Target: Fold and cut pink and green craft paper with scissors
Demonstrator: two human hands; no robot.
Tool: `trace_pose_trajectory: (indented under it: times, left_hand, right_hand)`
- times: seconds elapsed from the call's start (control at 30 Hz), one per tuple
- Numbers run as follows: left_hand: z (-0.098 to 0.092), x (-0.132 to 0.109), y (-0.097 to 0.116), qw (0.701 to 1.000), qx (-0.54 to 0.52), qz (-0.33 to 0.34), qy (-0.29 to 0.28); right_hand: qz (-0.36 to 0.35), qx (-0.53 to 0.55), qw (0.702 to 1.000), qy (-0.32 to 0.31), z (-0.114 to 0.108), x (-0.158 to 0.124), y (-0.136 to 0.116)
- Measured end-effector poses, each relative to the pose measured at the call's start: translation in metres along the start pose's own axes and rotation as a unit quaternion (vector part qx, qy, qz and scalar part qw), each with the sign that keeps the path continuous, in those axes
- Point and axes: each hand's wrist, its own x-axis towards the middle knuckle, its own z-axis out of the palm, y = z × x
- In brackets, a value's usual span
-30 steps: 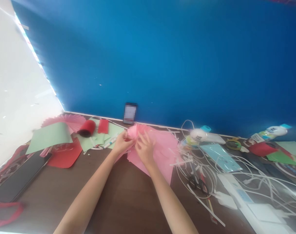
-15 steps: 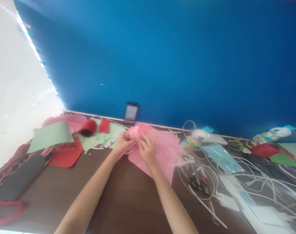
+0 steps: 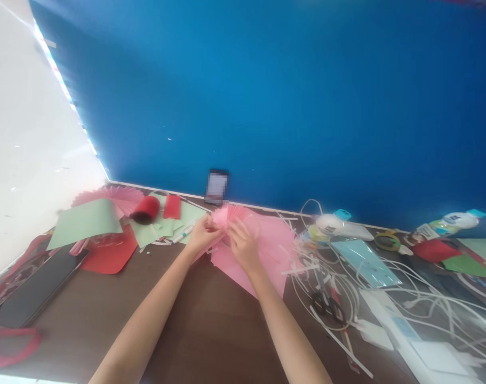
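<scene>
Near the back of the desk, a pleated pink paper fan (image 3: 230, 214) is held between both hands. My left hand (image 3: 204, 233) is closed on its left edge, thumb against fingers. At its right side my right hand (image 3: 243, 242) is closed too, fingers bent over the folds; the fingertips are partly hidden. Flat pink paper sheets (image 3: 272, 250) lie beneath and to the right of the hands. Just left of my left hand, a marker pen (image 3: 182, 234) rests on pale green paper (image 3: 193, 214).
A phone (image 3: 216, 186) leans on the blue wall. Left lie a red paper tube (image 3: 146, 209), another pleated pink paper (image 3: 122, 198) and a dark case (image 3: 37, 288). On the right are scissors (image 3: 326, 306), tangled white cables (image 3: 430, 304), a glue bottle (image 3: 331, 224) and tape (image 3: 387, 241).
My right hand has shifted slightly, its fingers rising and spreading a little along the pleated paper. My left hand keeps its hold. The whole view has moved slightly.
</scene>
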Motion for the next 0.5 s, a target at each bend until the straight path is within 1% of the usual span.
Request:
trace_pose_trajectory:
  times: [0.1, 0.13, 0.3, 0.4, 0.5]
  left_hand:
    - [-0.0027, 0.0010, -0.0001, 0.999, 0.009, 0.019, -0.039]
    - [-0.0036, 0.0013, -0.0001, 0.999, 0.010, 0.020, -0.044]
    - [-0.0056, 0.0022, -0.0005, 0.999, 0.011, -0.003, -0.046]
    - [-0.0057, 0.0021, 0.0001, 0.999, 0.003, -0.014, -0.040]
    - [-0.0057, 0.0015, 0.0012, 0.999, -0.005, -0.007, -0.039]
  right_hand:
    - [-0.057, -0.020, 0.998, -0.003, -0.0030, 0.0023, 0.0036]
    - [-0.082, -0.031, 0.996, -0.003, -0.0040, 0.0033, 0.0047]
    - [-0.181, -0.081, 0.980, -0.013, -0.0071, 0.0081, 0.0077]
    - [-0.194, -0.094, 0.976, -0.022, -0.0062, 0.0081, 0.0076]
    - [-0.184, -0.090, 0.979, -0.021, -0.0035, 0.0061, 0.0056]
